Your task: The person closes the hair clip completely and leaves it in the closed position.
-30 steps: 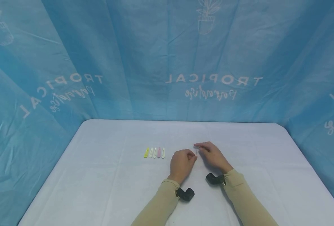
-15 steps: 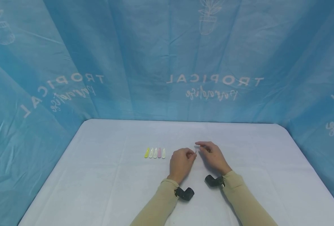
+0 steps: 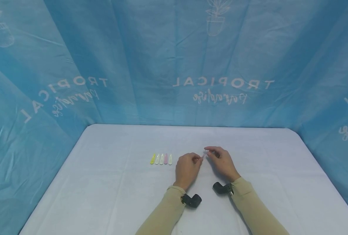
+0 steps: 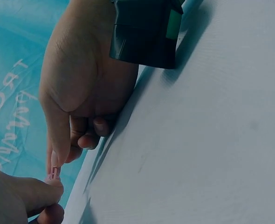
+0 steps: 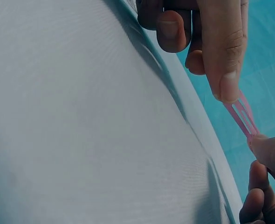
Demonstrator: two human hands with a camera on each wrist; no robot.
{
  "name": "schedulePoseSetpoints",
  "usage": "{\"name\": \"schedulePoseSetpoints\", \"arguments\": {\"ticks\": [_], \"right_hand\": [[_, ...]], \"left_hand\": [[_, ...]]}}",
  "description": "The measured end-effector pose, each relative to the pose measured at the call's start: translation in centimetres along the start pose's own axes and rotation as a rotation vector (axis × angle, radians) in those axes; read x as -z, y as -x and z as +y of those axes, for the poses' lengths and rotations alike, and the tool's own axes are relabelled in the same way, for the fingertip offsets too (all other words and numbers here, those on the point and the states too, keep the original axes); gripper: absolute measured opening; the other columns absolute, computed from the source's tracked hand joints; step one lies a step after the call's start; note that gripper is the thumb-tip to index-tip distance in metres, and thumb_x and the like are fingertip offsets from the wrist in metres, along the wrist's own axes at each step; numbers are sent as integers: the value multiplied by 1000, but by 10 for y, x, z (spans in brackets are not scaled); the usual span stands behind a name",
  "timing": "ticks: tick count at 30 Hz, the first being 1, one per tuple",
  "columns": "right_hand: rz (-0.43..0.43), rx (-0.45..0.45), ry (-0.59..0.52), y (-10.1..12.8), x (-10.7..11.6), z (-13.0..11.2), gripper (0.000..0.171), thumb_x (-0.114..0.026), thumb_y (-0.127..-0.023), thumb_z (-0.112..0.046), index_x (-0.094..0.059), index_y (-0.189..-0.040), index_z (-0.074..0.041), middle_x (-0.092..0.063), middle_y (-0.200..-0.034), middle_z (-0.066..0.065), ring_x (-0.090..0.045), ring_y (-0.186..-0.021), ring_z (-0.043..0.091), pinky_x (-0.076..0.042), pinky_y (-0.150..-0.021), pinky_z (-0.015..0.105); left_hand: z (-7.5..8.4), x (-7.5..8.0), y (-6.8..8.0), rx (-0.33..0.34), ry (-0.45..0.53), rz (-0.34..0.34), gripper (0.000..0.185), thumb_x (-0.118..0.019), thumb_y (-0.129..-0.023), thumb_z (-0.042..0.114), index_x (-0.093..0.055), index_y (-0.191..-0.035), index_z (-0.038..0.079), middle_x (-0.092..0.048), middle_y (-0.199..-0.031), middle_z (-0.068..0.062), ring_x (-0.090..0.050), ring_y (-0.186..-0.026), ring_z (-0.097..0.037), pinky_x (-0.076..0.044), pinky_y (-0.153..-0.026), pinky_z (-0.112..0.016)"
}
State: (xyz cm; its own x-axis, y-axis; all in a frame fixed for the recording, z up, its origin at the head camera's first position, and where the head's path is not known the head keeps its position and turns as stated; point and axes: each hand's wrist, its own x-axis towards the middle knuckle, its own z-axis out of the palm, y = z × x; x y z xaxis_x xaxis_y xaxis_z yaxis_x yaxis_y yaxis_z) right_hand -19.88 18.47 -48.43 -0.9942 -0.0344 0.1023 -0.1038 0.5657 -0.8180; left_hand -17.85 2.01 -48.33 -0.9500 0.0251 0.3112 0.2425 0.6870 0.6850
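Observation:
A pink snap hair clip [image 5: 242, 116] is held up between my two hands. My left hand [image 3: 187, 170] pinches one end of it with thumb and index finger. The opposite end is pinched by the thumb and forefinger of my right hand [image 3: 223, 164]. Only a small slotted piece of the clip [image 4: 55, 173] shows between the fingertips in the left wrist view. Left of the hands lies a neat row of hair clips: a yellow clip [image 3: 152, 159], two whitish ones, a pink clip [image 3: 166, 159] and a pale clip [image 3: 170, 159] nearest the left hand.
A white cloth covers the table [image 3: 109, 182]. Blue printed curtains [image 3: 150, 65] hang behind and at both sides. Each wrist carries a black camera, such as the left camera [image 3: 192, 200].
Both hands stay close together. The left hand has shifted slightly up and left, and the clip between the fingers has tilted. The clips in the row have not moved.

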Motion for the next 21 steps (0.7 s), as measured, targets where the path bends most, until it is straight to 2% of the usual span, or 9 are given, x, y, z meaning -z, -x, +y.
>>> {"name": "schedulePoseSetpoints", "arguments": {"ticks": [5, 14, 21], "right_hand": [[19, -16, 16, -1, -1, 1, 26, -62, -100, -16, -69, -122, -5, -66, -110, 14, -55, -92, 25, -42, -82, 40], [31, -18, 8, -3, -2, 3, 23, -67, -97, -13, -71, -117, -4, -65, -102, 11, -52, -87, 24, -41, -80, 39], [37, -12, -7, -3, -3, 4, 21, -69, -95, -13, -71, -114, -3, -64, -98, 11, -51, -83, 22, -41, -76, 37]], "left_hand": [[-1, 1, -1, 14, 9, 15, 11, -78, -88, 23, -77, -91, 13, -64, -72, 7, -54, -63, -6, -42, -57, -23], [-3, 3, -4, 41, 17, 21, 9, -78, -88, 23, -78, -90, 14, -64, -74, 7, -54, -64, -6, -43, -59, -23], [-6, 5, -6, 38, 30, 53, 9, -79, -87, 22, -78, -89, 13, -64, -74, 6, -54, -64, -7, -42, -59, -23]]}}
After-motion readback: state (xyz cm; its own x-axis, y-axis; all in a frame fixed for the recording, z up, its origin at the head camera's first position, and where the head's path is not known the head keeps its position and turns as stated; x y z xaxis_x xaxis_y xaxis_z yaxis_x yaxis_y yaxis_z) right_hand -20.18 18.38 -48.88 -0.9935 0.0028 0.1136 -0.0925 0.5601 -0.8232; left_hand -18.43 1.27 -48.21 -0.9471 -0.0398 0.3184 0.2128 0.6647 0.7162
